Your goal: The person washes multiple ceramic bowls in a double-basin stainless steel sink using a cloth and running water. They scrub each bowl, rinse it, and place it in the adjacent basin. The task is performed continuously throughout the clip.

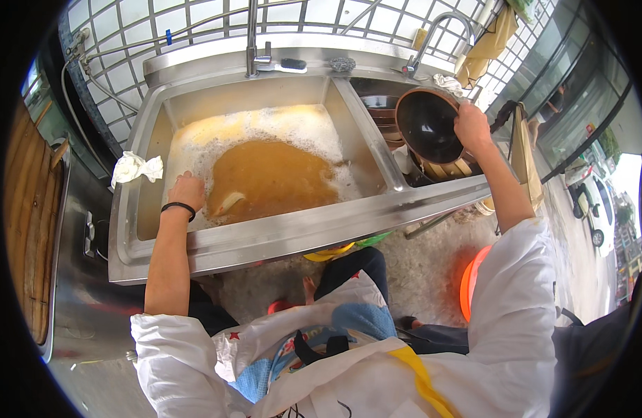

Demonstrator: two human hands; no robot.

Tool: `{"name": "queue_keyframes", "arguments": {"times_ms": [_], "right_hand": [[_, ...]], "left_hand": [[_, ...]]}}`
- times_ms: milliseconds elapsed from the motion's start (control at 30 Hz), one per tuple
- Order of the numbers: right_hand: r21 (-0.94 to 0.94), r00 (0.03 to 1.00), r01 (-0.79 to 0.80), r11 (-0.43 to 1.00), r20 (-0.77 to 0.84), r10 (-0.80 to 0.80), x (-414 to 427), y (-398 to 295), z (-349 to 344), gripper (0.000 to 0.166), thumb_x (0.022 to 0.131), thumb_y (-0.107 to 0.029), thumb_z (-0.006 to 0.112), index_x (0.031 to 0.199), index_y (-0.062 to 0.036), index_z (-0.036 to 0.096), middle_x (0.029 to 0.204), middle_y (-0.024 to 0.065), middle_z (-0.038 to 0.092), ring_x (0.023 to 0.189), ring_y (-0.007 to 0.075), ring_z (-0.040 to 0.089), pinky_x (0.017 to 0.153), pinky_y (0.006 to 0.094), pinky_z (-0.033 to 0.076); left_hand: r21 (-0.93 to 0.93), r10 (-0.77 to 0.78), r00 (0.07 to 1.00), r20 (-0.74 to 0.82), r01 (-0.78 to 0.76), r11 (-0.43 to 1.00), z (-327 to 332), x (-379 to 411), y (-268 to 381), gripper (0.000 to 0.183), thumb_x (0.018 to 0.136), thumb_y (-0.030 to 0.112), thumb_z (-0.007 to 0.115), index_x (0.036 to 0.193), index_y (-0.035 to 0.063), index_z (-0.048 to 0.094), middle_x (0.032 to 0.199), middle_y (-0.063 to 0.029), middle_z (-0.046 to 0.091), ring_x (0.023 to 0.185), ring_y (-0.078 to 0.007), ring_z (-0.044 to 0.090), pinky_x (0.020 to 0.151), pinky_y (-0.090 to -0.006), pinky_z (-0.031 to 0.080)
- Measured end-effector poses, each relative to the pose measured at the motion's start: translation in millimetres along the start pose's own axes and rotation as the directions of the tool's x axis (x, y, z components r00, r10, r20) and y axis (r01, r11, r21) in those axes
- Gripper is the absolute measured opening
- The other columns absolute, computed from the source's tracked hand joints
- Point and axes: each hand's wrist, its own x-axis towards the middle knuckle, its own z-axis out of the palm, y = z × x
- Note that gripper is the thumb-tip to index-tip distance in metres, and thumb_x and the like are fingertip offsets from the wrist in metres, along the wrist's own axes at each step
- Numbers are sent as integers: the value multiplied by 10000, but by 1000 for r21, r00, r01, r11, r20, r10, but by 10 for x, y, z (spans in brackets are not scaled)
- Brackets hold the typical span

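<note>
My right hand grips the rim of a dark bowl, tilted with its black inside showing, over the smaller right basin. Stacked dark bowls and other dishes lie in that basin beneath it. My left hand, a black band at its wrist, is over the left part of the large basin, at the foam; its fingers are curled and whether they hold anything is hidden. Brown soapy water fills much of the large steel basin, with a pale object at its surface.
A white crumpled cloth lies on the sink's left corner. Behind the basins stand two faucets faucet, a brush and a steel scourer. An orange tub is on the floor at right. Another person appears at the upper right.
</note>
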Motion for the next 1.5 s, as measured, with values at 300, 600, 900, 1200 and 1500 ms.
{"name": "queue_keyframes", "arguments": {"times_ms": [300,600,900,1200,1500], "right_hand": [[13,961,91,996,263,-91,-211,38,826,143,746,-57,522,879,-19,560,877,189,601,824,355,595,720,409,493],[47,840,194,980,508,-190,-327,-89,1560,120,729,-61,533,840,-45,575,877,191,608,835,347,592,721,415,483],[59,810,208,976,549,-206,-221,-101,1955,148,722,-41,526,859,-32,581,872,202,609,849,358,592,729,423,490],[66,697,-39,997,717,-20,-205,442,2481,235,695,-23,543,925,22,532,969,242,584,934,395,556,775,437,474],[485,990,76,871,69,-124,671,-579,1462,144,764,-75,457,765,-28,593,621,94,586,533,157,586,437,261,454]], "left_hand": [[-11,8,998,59,-7,1000,30,-1,-58,115,641,16,585,721,86,629,945,-160,508,934,-326,512,781,-409,462],[16,21,988,150,-24,1000,-49,-1,-2,129,660,17,580,764,73,630,998,-161,494,948,-328,513,788,-405,469],[1,42,992,122,-42,999,4,-40,-115,282,654,34,597,925,110,618,973,-158,502,941,-330,514,791,-396,457],[135,191,982,13,-191,972,-119,-43,171,439,686,98,579,1115,189,553,1207,-99,450,1237,-233,299,910,-594,295],[94,422,870,-255,-412,906,-269,-61,274,428,658,45,554,1080,108,575,1292,-91,400,1316,-222,186,967,-648,147]]}}
